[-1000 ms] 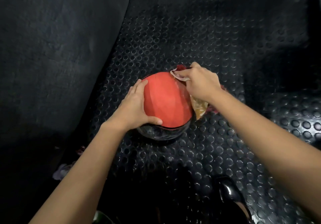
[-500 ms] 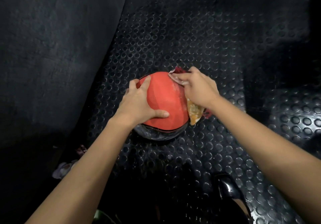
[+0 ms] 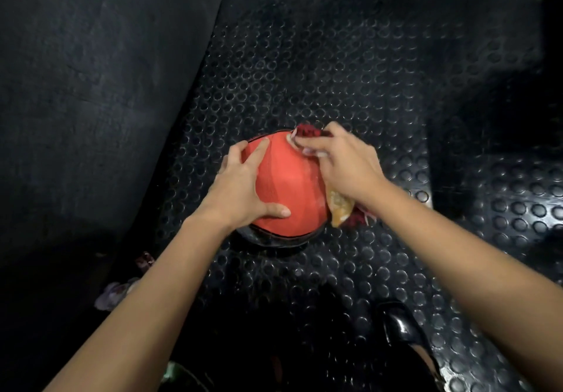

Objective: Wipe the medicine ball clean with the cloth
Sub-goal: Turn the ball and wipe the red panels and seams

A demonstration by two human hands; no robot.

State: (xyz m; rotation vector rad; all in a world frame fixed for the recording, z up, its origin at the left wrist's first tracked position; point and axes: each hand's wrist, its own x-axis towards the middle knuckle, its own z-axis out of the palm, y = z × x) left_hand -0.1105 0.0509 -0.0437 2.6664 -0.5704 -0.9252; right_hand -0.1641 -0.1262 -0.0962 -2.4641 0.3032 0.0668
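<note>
our left hand [image 3: 240,190] lies spread on the near-left side of the medicine ball [image 3: 289,187], fingers straight and splayed over the red panel, thumb stretched across the lower front; it presses the ball flat-palmed and grips nothing. our right hand [image 3: 341,163] sits on the ball's far-right shoulder with fingers curled round a bunched cloth [image 3: 339,207], pressing it against the red surface. one end of the cloth, dark red, pokes out past the fingertips at the ball's far edge; the other end, orange-tan with a dark red fringe, hangs out below the heel of the hand down the ball's right side.

the ball rests on a black rubber floor mat [image 3: 350,66] covered in raised round studs. its upper part is red, with a thin black seam and a glossy black band along its near underside. left of the ball rises a plain dark padded surface [image 3: 91,72]. nearer to us than the ball and to its right, a shiny black shoe [image 3: 399,324] stands on the mat. near-left of the ball lies a small pale purplish scrap [image 3: 114,292] we cannot identify.
</note>
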